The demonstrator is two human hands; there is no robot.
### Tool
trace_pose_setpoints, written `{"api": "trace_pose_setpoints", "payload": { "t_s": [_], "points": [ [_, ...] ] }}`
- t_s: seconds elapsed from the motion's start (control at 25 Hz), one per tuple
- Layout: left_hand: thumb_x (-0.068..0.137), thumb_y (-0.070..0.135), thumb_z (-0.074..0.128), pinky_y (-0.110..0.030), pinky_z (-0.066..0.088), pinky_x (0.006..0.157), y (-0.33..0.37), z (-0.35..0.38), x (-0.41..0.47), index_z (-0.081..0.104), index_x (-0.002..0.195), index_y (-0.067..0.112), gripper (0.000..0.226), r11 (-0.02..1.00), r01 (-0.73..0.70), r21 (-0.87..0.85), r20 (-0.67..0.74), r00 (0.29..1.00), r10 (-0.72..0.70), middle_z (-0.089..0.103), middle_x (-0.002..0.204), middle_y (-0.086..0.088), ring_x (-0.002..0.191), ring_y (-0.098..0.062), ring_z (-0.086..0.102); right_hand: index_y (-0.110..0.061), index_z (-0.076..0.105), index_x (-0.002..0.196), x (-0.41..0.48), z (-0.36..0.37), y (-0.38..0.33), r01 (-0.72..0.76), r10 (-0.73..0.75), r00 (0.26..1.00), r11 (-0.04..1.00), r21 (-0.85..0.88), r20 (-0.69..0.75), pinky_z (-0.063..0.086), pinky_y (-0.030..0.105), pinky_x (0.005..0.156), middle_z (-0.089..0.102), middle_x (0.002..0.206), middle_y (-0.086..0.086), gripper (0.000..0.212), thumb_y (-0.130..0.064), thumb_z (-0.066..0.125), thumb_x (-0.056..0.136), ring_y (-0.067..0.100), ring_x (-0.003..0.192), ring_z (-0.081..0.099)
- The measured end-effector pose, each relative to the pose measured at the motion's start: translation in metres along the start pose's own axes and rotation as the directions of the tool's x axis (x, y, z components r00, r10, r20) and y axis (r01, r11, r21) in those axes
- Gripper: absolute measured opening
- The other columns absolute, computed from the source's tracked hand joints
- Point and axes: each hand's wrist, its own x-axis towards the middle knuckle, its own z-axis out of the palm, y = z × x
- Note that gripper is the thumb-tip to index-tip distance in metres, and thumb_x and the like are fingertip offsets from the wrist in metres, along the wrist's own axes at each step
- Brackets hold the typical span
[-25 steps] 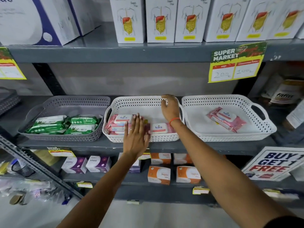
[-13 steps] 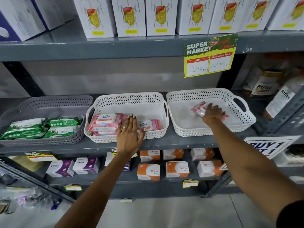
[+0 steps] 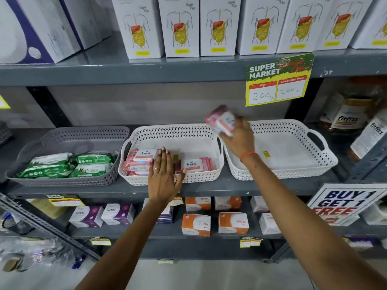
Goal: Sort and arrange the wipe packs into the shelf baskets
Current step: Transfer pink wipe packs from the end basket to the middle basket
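Three baskets stand side by side on the middle shelf. The grey basket (image 3: 69,136) on the left holds green wipe packs (image 3: 67,165). Pink wipe packs (image 3: 144,159) lie in the middle white basket (image 3: 173,130). My left hand (image 3: 164,176) rests flat, fingers spread, on that basket's front rim. My right hand (image 3: 238,137) grips a pink wipe pack (image 3: 222,120), blurred, in the air above the gap between the middle basket and the right white basket (image 3: 293,126). The right basket holds only a small yellow sticker (image 3: 266,154).
White boxes (image 3: 180,26) with stomach drawings line the top shelf, and a yellow price sign (image 3: 278,80) hangs from its edge. Supplement bottles (image 3: 347,116) stand to the right of the baskets. Orange and purple boxes (image 3: 196,223) fill the lower shelf beside a promo sign (image 3: 343,203).
My right hand went from the middle basket into the right basket, took the pink pack there, and has lifted it up and leftwards. My left hand stayed on the middle basket's rim.
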Motion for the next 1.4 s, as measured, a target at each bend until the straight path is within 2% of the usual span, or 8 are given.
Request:
{"api": "trace_pose_setpoints", "payload": {
  "t_s": [0.12, 0.24, 0.32, 0.44, 0.6, 0.72, 1.0, 1.4],
  "points": [
    [0.089, 0.063, 0.015, -0.040, -0.003, 0.116, -0.013, -0.005, -0.004, 0.007, 0.147, 0.001, 0.085, 0.998, 0.062, -0.025, -0.021, 0.998, -0.062, 0.007, 0.156, -0.016, 0.144, -0.025, 0.002, -0.005, 0.036, 0.142, -0.012, 0.024, -0.049, 0.215, -0.230, 0.895, 0.973, 0.083, 0.381, 0.037, 0.040, 0.109, 0.047, 0.138, 0.022, 0.078, -0.035, 0.070, 0.079, 0.034, 0.127, 0.045],
    [0.088, 0.065, 0.015, -0.042, -0.001, 0.116, -0.022, -0.009, -0.006, 0.006, 0.147, 0.000, 0.088, 0.996, 0.086, -0.034, -0.012, 0.996, -0.086, 0.005, 0.156, -0.016, 0.144, -0.026, 0.001, -0.011, 0.016, 0.150, -0.031, 0.061, -0.072, 0.326, -0.219, 0.656, 0.945, -0.009, 0.722, 0.014, 0.048, 0.121, 0.021, 0.158, 0.012, 0.078, -0.040, 0.056, 0.090, 0.030, 0.145, 0.021],
    [0.087, 0.067, 0.014, -0.043, 0.000, 0.116, -0.022, -0.009, -0.008, 0.005, 0.147, 0.001, 0.089, 0.996, 0.084, -0.036, 0.006, 0.996, -0.083, 0.002, 0.156, -0.014, 0.144, -0.026, 0.000, -0.017, 0.007, 0.152, -0.037, 0.073, -0.070, 0.318, -0.184, 0.597, 0.948, -0.020, 0.781, 0.005, 0.050, 0.122, 0.005, 0.162, 0.005, 0.076, -0.040, 0.050, 0.093, 0.026, 0.149, 0.006],
    [0.088, 0.067, 0.018, -0.044, 0.001, 0.116, -0.021, -0.009, -0.008, 0.000, 0.147, 0.005, 0.088, 0.996, 0.080, -0.043, 0.003, 0.997, -0.080, -0.001, 0.156, -0.012, 0.144, -0.025, -0.002, -0.024, 0.006, 0.152, -0.036, 0.071, -0.069, 0.303, -0.201, 0.634, 0.953, -0.001, 0.746, 0.001, 0.052, 0.122, 0.001, 0.162, 0.001, 0.068, -0.042, 0.040, 0.096, 0.022, 0.150, 0.001],
    [0.089, 0.065, 0.021, -0.045, 0.003, 0.116, -0.024, -0.007, -0.007, 0.001, 0.147, 0.005, 0.087, 0.996, 0.075, -0.040, 0.003, 0.997, -0.075, 0.000, 0.157, -0.012, 0.144, -0.024, -0.002, -0.021, 0.022, 0.149, -0.027, 0.061, -0.070, 0.246, -0.242, 0.794, 0.967, 0.070, 0.557, 0.008, 0.052, 0.122, 0.017, 0.160, 0.005, 0.060, -0.038, 0.043, 0.096, 0.023, 0.148, 0.013],
    [0.089, 0.065, 0.021, -0.044, 0.001, 0.116, -0.025, -0.005, -0.007, 0.001, 0.148, 0.005, 0.087, 0.997, 0.069, -0.040, 0.013, 0.998, -0.069, 0.001, 0.157, -0.013, 0.144, -0.024, -0.002, -0.025, 0.029, 0.146, -0.030, 0.062, -0.063, 0.347, -0.238, 0.692, 0.937, -0.026, 0.682, 0.007, 0.054, 0.121, 0.025, 0.158, 0.002, 0.069, -0.045, 0.059, 0.087, 0.024, 0.147, 0.016],
    [0.088, 0.067, 0.014, -0.042, -0.003, 0.116, -0.024, -0.008, -0.008, 0.001, 0.147, 0.005, 0.087, 0.997, 0.043, -0.062, -0.011, 0.999, -0.044, 0.004, 0.157, -0.013, 0.144, -0.024, -0.002, -0.020, 0.033, 0.145, -0.025, 0.059, -0.061, 0.315, -0.224, 0.706, 0.949, -0.015, 0.672, 0.019, 0.053, 0.120, 0.035, 0.153, 0.007, 0.071, -0.037, 0.065, 0.084, 0.028, 0.141, 0.031],
    [0.087, 0.067, 0.001, -0.043, 0.003, 0.116, -0.041, -0.019, -0.003, 0.012, 0.147, 0.006, 0.085, 0.997, 0.053, -0.058, -0.008, 0.999, -0.054, 0.012, 0.156, -0.010, 0.144, -0.023, 0.007, -0.005, 0.060, 0.115, -0.023, 0.060, -0.115, 0.168, -0.260, 0.943, 0.910, 0.379, 0.205, 0.052, 0.039, 0.091, 0.069, 0.112, 0.012, 0.026, -0.016, 0.055, 0.092, 0.027, 0.101, 0.065]
  ]
}}
